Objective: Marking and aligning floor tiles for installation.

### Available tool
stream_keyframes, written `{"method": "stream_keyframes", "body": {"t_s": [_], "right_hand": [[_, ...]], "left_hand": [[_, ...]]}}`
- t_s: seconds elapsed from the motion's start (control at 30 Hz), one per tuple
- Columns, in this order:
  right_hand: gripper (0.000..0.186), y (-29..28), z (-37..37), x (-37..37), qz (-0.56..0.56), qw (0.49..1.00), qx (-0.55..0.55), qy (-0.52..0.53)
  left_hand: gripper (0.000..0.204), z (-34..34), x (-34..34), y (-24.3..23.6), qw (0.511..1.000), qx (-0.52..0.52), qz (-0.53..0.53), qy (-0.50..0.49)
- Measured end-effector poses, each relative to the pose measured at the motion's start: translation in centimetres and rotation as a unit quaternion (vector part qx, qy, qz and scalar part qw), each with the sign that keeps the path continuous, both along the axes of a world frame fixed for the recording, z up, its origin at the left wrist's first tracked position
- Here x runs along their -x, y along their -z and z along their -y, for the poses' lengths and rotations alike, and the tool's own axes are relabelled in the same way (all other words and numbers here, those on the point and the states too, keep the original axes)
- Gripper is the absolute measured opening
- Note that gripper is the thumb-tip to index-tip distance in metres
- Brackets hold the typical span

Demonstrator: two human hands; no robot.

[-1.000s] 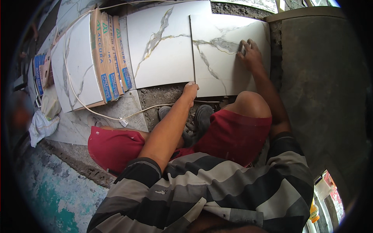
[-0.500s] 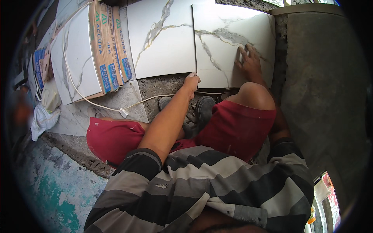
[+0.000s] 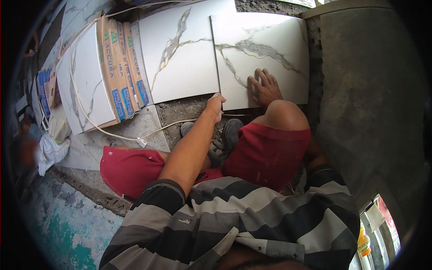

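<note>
Two large white marble-patterned floor tiles lie side by side ahead of me, the left tile (image 3: 180, 58) and the right tile (image 3: 261, 58). A thin dark seam runs between them. My right hand (image 3: 266, 91) rests on the near part of the right tile, fingers spread across its surface. At the near end of the seam, my left hand (image 3: 215, 107) is closed beside the right tile's near left corner. Its fingertips are hidden, so what they grip does not show.
Left stands a stack of tile cartons (image 3: 119, 72) with a loose tile (image 3: 83, 81) leaning against it. A pale cable (image 3: 157, 130) crosses rough soil (image 3: 173, 110) near my shoes. Grey concrete (image 3: 364, 90) lies to the right; a white sack (image 3: 51, 150) sits far left.
My right hand has moved nearer to me and leftward over the right tile. The left hand stays by the tile corner. The whole view has shifted slightly.
</note>
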State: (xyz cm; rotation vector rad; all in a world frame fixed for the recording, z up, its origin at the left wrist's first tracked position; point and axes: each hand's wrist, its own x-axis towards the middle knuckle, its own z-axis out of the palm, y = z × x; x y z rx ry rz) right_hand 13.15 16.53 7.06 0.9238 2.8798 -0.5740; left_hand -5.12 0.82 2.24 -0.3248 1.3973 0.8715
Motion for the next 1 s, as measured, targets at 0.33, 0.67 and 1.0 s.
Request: {"method": "stream_keyframes", "body": {"t_s": [0.33, 0.67, 1.0], "right_hand": [[0.06, 1.0, 0.2, -2.5, -0.008, 1.0, -0.019, 0.016], [0.057, 1.2, -1.5, -4.0, -0.106, 0.987, -0.092, 0.073], [0.054, -21.7, -9.4, -6.0, -0.171, 0.909, -0.312, 0.217]], "left_hand": [[0.031, 0.4, 0.1, 0.0, 0.998, 0.019, -0.053, 0.039], [0.043, 1.1, 7.8, -16.3, 0.975, -0.069, -0.185, 0.104], [0.04, 14.0, 19.4, -40.9, 0.716, -0.085, -0.691, 0.061]]}}
